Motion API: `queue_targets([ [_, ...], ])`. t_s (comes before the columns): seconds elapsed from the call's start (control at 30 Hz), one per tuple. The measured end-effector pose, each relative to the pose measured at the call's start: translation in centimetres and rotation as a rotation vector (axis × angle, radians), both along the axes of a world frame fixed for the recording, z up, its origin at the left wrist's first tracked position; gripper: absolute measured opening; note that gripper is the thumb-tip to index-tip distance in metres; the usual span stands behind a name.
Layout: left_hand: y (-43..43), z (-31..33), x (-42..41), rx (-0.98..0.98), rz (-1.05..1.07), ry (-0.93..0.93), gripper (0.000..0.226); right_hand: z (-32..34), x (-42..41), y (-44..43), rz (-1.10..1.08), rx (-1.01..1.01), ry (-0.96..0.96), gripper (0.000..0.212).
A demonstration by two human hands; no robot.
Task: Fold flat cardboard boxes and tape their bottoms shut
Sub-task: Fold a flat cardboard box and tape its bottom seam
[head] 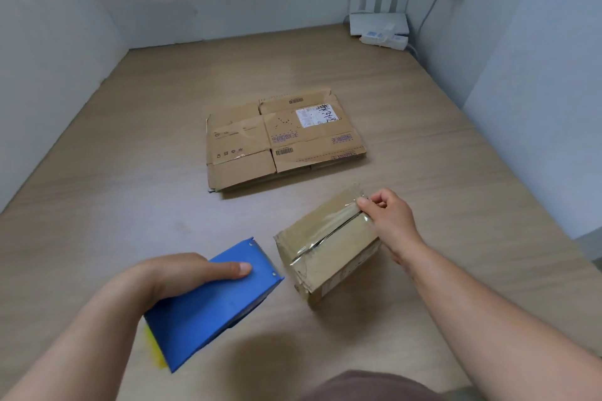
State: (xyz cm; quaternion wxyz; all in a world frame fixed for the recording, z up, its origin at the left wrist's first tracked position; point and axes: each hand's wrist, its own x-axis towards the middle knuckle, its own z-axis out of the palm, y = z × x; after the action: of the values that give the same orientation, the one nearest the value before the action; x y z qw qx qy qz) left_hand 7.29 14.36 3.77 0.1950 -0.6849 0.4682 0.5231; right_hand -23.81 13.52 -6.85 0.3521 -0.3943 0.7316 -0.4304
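The blue wedge-shaped plastic tape dispenser (215, 299) looks smooth and matt, with small shiny metal rivets (274, 274) near its edge. The small brown cardboard box (338, 257) is dull, creased paperboard, its seam covered by a clear tape strip (329, 229) that is glossy and wrinkled. The flattened brown cardboard boxes (247, 146) are matt and scuffed, one bearing a white paper label (309, 117), on a pale wood-grain surface (130, 205) with a smooth, soft sheen.

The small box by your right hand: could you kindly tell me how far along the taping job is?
Done: the small box is folded up, with clear tape along its seam. In hand: the right hand grips the box's far end, thumb on the tape; the left hand holds the blue tape dispenser. Left: the stack of flat boxes behind lies unfolded.
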Motion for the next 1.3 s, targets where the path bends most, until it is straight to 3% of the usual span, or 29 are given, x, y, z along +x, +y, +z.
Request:
queue_targets([
  [0.2,-0.2,-2.5,-0.9,-0.094,0.017,-0.025,0.075,0.3,0.3,0.2,-0.006,0.000,0.003,0.022],
  [0.27,-0.3,-3.8,-2.0,-0.189,-0.063,-0.163,0.065,0.4,0.3,0.1,-0.023,-0.005,0.007,0.022],
  [0.33,0.4,-5.3,-2.5,-0.351,-0.268,-0.435,0.056,0.4,0.3,0.1,-0.036,-0.003,0.023,0.021],
  [0.4,0.5,-6.6,-2.1,-0.470,-0.283,-0.551,0.052,0.4,0.3,0.0,-0.040,0.005,0.029,0.020],
  [0.6,1.2,-10.1,-1.3,-0.680,-0.006,-0.448,0.038,-0.3,1.8,0.3,-0.114,0.039,0.068,0.021],
  [0.9,1.1,-11.9,-2.3,-0.883,0.033,-0.531,0.048,-0.8,2.6,0.3,-0.178,0.021,0.044,0.019],
  [0.93,1.1,-11.3,-3.3,-0.968,0.090,-0.447,0.050,-0.8,2.6,0.2,-0.183,0.023,0.046,0.018],
  [1.03,2.1,-9.2,-8.4,-1.153,0.257,0.074,0.054,-1.0,2.6,0.1,-0.192,0.031,0.042,0.018],
  [1.1,2.8,-9.0,-11.7,-1.022,0.320,0.244,0.060,-1.0,2.5,0.2,-0.179,0.033,0.053,0.017],
  [1.2,2.7,-9.2,-13.4,-0.753,0.638,0.398,0.060,-1.1,2.2,0.3,-0.136,0.020,0.070,0.017],
  [1.3,2.3,-9.4,-12.1,-0.712,0.702,0.476,0.055,-1.1,1.8,0.3,-0.079,0.017,0.078,0.019],
])
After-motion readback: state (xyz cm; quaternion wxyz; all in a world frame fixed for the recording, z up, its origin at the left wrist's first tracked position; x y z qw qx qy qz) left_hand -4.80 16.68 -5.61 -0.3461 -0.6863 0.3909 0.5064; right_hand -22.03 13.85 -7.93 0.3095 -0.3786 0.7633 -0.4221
